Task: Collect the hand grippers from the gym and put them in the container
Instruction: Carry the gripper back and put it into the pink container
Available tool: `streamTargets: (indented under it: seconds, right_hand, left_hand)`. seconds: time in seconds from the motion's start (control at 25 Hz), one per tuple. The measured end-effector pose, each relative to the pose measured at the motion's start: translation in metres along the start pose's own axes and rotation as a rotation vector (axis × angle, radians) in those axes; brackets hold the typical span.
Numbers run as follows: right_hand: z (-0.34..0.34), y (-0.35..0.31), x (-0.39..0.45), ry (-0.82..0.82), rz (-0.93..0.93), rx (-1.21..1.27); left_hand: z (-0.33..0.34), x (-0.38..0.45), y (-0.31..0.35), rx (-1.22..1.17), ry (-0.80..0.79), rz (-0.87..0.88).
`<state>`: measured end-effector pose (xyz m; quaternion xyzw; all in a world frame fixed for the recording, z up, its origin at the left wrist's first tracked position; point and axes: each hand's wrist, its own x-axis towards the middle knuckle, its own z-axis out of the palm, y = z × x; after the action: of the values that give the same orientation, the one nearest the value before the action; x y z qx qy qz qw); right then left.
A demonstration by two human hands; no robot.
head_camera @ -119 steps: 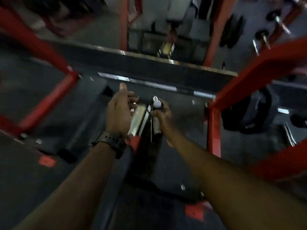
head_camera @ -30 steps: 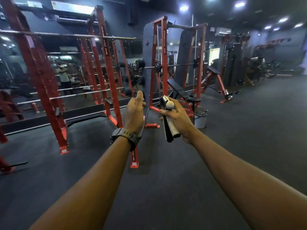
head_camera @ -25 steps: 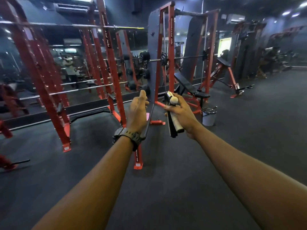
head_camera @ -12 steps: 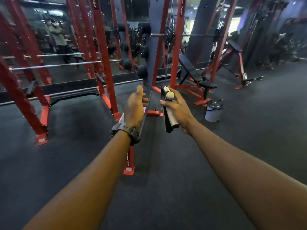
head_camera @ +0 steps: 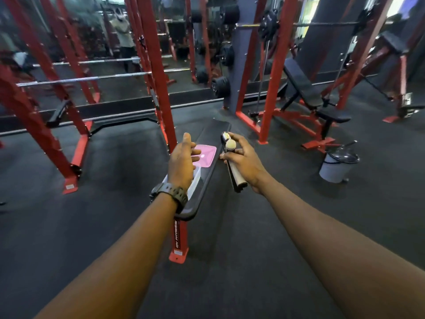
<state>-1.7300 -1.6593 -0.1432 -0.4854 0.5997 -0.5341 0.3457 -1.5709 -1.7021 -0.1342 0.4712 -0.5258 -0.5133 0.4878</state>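
My right hand (head_camera: 247,163) grips the hand grippers (head_camera: 236,178), a bundle of black and pale handles held upright, with a round pale end at the top. My left hand (head_camera: 181,162) hovers with straight fingers, holding nothing, over a clear plastic container (head_camera: 195,182). The container stands on a black flat bench (head_camera: 203,192) and my left hand and wrist hide most of it. A pink lid (head_camera: 207,154) lies on the bench just beyond the container. The grippers are to the right of the container, over the bench's right edge.
The bench stands on a red leg (head_camera: 180,238) on dark rubber floor. Red rack uprights (head_camera: 158,72) rise behind it, before a mirror wall. An incline bench (head_camera: 305,88) and a grey lidded bucket (head_camera: 335,168) are at the right.
The view has dropped and closed in on the flat bench, so the pink lid and clear container now show under my left hand. Both hands keep their pose; the right still grips the grippers.
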Motion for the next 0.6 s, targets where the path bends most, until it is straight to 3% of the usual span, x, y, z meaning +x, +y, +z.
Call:
streamTargets:
  seconds: [0.36, 0.6]
  right_hand:
    - [-0.019, 0.092, 0.211, -0.152, 0.097, -0.108]
    - [0.009, 0.137, 0.338, -0.308, 0.161, -0.229]
  left_hand:
    - [0.048, 0.184, -0.062, -0.018, 0.223, -0.088]
    - [0.065, 0.301, -0.099, -0.001, 0.237, -0.187]
